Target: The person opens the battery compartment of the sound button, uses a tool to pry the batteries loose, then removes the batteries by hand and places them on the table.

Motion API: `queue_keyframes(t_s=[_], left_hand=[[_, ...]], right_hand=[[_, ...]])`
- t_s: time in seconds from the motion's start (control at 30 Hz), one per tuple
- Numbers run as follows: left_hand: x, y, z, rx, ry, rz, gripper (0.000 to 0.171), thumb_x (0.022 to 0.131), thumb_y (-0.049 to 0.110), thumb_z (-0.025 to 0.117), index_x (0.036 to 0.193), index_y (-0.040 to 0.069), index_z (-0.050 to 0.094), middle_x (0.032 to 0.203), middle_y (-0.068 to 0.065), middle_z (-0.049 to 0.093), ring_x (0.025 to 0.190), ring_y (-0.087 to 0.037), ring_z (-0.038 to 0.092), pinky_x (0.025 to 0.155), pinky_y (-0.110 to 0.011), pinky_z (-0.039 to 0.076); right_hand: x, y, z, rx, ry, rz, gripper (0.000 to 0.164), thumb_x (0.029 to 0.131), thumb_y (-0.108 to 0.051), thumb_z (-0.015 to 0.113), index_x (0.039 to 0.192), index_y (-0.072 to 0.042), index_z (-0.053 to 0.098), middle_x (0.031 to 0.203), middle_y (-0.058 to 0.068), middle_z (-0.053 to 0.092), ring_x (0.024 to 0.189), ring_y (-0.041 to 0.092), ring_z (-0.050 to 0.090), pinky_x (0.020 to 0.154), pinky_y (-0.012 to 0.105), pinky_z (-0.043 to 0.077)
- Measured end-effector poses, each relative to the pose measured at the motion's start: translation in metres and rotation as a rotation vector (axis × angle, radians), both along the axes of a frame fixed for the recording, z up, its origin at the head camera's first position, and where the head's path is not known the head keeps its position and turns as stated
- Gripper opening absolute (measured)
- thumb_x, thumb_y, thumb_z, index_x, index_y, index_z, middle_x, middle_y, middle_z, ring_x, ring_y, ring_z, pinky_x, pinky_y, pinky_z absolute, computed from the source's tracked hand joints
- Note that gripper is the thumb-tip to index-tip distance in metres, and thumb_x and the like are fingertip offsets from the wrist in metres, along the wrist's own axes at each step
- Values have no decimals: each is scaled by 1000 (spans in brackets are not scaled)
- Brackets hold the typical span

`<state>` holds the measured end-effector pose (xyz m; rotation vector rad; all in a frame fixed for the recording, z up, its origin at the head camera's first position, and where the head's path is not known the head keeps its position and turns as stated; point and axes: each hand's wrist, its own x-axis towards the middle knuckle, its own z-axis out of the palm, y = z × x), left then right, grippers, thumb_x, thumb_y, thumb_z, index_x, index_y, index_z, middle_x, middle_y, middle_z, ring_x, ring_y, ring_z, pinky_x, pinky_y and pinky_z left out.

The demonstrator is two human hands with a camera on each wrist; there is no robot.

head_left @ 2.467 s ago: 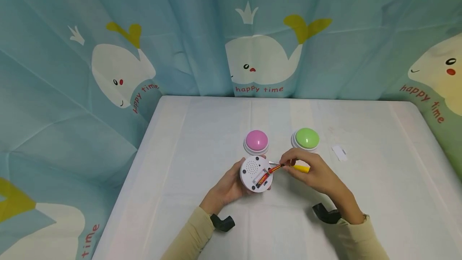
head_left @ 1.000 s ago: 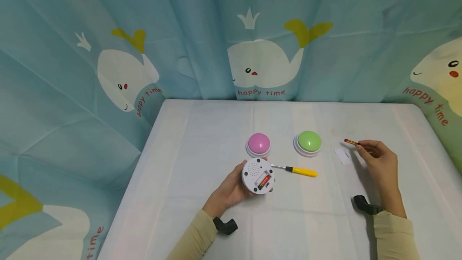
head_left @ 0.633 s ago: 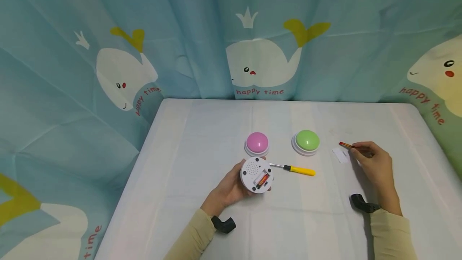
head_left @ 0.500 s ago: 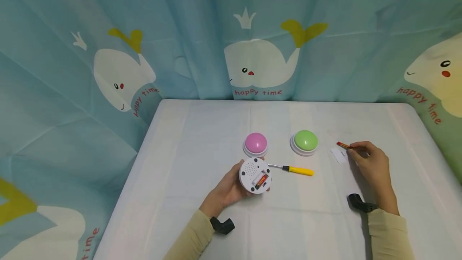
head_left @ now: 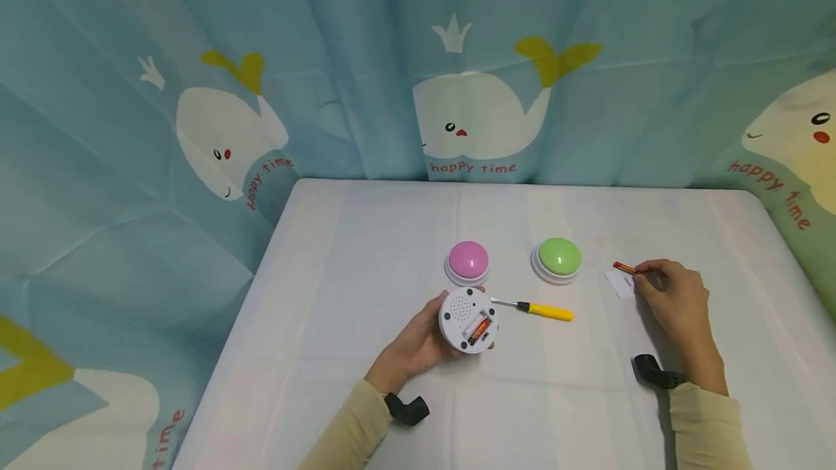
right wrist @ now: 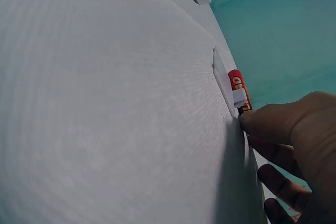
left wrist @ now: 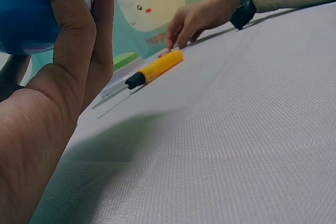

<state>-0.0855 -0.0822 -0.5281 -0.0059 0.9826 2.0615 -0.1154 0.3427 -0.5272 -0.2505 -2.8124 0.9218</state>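
My left hand (head_left: 418, 343) grips a round white buzzer button (head_left: 455, 318) turned underside up, with speaker holes and an uncovered battery slot. One red battery (head_left: 480, 330) lies in the slot. In the left wrist view the buzzer's blue dome (left wrist: 26, 22) points down between the fingers. Farther right, my right hand (head_left: 675, 303) pinches the end of another red battery (head_left: 625, 267) between thumb and finger, low over the table. This battery sits right behind a small white battery cover (head_left: 620, 283); in the right wrist view the cover's tab (right wrist: 239, 97) overlaps it.
A pink buzzer button (head_left: 468, 260) and a green one (head_left: 559, 257) stand dome up behind the hands. A yellow-handled screwdriver (head_left: 548, 311) lies between the hands, its tip close to the held buzzer. Behind the white table (head_left: 366, 238) hangs a blue whale-print curtain (head_left: 353, 56).
My right hand has drawn one battery out of the slot, carried it right and brought it down behind the white cover. The left hand keeps holding the buzzer in nearly the same place.
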Motion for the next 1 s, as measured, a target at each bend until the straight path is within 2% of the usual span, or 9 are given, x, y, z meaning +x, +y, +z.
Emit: queue_keyframes(t_s=[0.1,0.13,0.23,0.33,0.47,0.63,0.77,0.9,1.0], left_hand=[[0,1,1,5,-6,3,57,109,54,35,163,34,35,166,-12,40,127,-38,64,102,-40,57],[0,1,1,2,-5,4,58,109,54,35,163,34,34,165,-13,41,124,-38,65,97,-37,58],[-1,2,2,-3,-6,11,57,110,54,33,163,33,34,164,-13,42,122,-37,66,94,-34,58],[-1,2,2,-6,-5,17,56,110,52,31,163,33,33,165,-10,42,128,-37,63,99,-38,57],[0,1,1,7,-4,30,59,108,54,37,163,33,33,165,-8,41,136,-40,58,110,-48,51],[0,-1,-2,55,-2,45,70,102,60,52,163,31,33,164,-5,43,133,-37,60,109,-48,53],[0,-1,-3,91,4,66,84,95,65,63,164,28,32,158,-2,51,123,-35,67,102,-38,57],[0,-2,-2,115,7,86,91,89,66,70,163,27,33,150,0,57,115,-37,70,77,-22,55],[1,-3,1,138,4,95,91,90,64,70,164,26,31,149,1,57,117,-36,70,78,-23,57]], right_hand=[[0,2,-1,20,-6,13,24,99,-8,62,118,6,66,133,36,58,127,61,43,98,80,25],[0,2,-1,22,-7,16,24,99,-8,62,118,6,65,134,37,57,126,62,42,96,80,24],[0,2,-1,36,-7,17,25,99,-9,62,119,6,64,134,37,56,124,63,40,92,79,25],[0,1,0,52,-12,10,25,99,-9,61,120,5,64,134,37,56,124,63,40,90,77,26],[-1,-1,1,63,-32,3,26,100,-9,61,120,6,63,134,38,55,124,63,40,92,78,26],[-3,-3,5,69,-73,-5,27,101,-11,60,122,6,63,135,38,53,126,64,38,94,79,25],[-1,-4,10,57,-26,12,25,101,-10,59,121,5,64,135,39,54,125,63,42,92,80,26],[2,-7,18,-3,60,85,22,101,-7,60,119,4,67,131,37,58,121,58,49,92,81,28],[6,-12,25,-42,74,136,21,101,-6,61,118,3,68,129,33,60,119,52,52,95,76,32]])
